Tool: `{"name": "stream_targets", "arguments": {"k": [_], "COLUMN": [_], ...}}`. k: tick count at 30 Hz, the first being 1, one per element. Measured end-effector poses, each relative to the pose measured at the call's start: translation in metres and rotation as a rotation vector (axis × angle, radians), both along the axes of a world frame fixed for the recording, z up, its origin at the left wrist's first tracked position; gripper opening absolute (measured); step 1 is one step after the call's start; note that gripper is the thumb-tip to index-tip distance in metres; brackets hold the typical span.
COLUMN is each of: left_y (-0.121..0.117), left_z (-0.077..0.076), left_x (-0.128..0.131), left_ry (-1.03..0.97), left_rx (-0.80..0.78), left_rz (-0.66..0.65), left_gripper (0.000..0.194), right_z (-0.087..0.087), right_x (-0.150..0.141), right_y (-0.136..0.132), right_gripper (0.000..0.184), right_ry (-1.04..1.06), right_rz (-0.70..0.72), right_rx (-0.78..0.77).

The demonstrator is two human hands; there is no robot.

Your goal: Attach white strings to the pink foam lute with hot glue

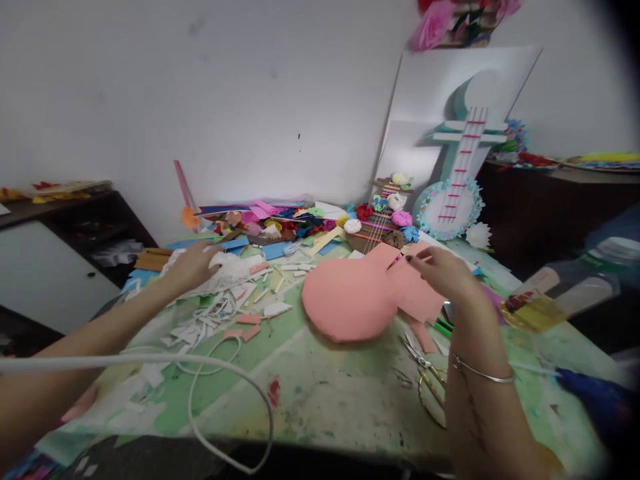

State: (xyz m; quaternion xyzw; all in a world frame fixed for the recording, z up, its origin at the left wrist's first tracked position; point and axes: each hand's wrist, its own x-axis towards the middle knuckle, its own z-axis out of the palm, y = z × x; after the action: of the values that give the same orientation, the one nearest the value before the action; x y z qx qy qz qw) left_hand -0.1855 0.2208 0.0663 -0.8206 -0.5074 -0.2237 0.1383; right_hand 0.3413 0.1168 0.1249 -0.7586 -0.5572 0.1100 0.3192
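My left hand [193,268] reaches over crumpled white material [235,265] among the paper scraps, its thumb and fingers apart. My right hand [447,272] is above a pink paper sheet [420,293], with thumb and fingertips drawn together. What they pinch, if anything, is too small to make out. A thin dark red tip shows just left of those fingertips. Between the hands lies a rounded pink paper-covered shape [350,300], its narrower upper part beside the sheet. Gold-handled scissors [425,370] rest on the table next to my right forearm.
White and pink paper offcuts [195,327] litter the left side. A white cable [235,367] loops across the front left. Coloured paper flowers [370,212] line the back, near a lute-shaped paper model [463,167]. A plastic bottle with yellow liquid [540,310] is on the right.
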Motion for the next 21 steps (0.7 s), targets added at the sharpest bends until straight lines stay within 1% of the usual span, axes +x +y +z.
{"name": "stream_targets", "arguments": {"k": [2, 3, 5, 7, 9, 10, 11, 15, 16, 18, 21], "left_y": [-0.022, -0.035, -0.063, -0.086, -0.101, -0.106, -0.108, -0.109, -0.108, -0.106, -0.104], "left_z": [-0.016, -0.025, -0.043, -0.056, -0.064, -0.066, -0.068, -0.071, -0.072, -0.074, -0.077], "left_x": [0.023, 0.035, 0.057, 0.071, 0.078, 0.078, 0.078, 0.070, 0.069, 0.066, 0.063], "left_ry": [0.051, 0.074, 0.100, 0.089, 0.097, 0.100, 0.101, 0.082, 0.078, 0.053, -0.002], "left_rx": [-0.065, -0.104, -0.223, -0.294, -0.331, -0.344, -0.354, -0.351, -0.340, -0.326, -0.324], "left_rz": [-0.081, -0.127, -0.234, -0.262, -0.240, -0.220, -0.202, -0.161, -0.151, -0.122, -0.092], "left_gripper": [0.043, 0.037, 0.031, 0.026, 0.025, 0.026, 0.027, 0.031, 0.031, 0.031, 0.028], "right_z": [-0.020, -0.031, -0.051, -0.068, -0.082, -0.087, -0.092, -0.106, -0.109, -0.113, -0.108], "right_x": [-0.004, -0.008, -0.015, -0.022, -0.028, -0.031, -0.034, -0.047, -0.049, -0.051, -0.046], "right_y": [0.000, -0.002, -0.011, -0.021, -0.029, -0.032, -0.033, -0.034, -0.034, -0.035, -0.042], "right_gripper": [0.038, 0.046, 0.064, 0.080, 0.087, 0.086, 0.081, 0.045, 0.039, 0.034, 0.037], "right_ry": [0.037, 0.065, 0.141, 0.249, 0.388, 0.465, 0.543, 0.818, 0.868, 0.944, 1.008], "right_rz": [0.007, 0.014, 0.024, 0.038, 0.055, 0.062, 0.066, 0.078, 0.083, 0.092, 0.104], "right_rx": [-0.164, -0.225, -0.312, -0.358, -0.367, -0.358, -0.338, -0.216, -0.184, -0.128, -0.078]}}
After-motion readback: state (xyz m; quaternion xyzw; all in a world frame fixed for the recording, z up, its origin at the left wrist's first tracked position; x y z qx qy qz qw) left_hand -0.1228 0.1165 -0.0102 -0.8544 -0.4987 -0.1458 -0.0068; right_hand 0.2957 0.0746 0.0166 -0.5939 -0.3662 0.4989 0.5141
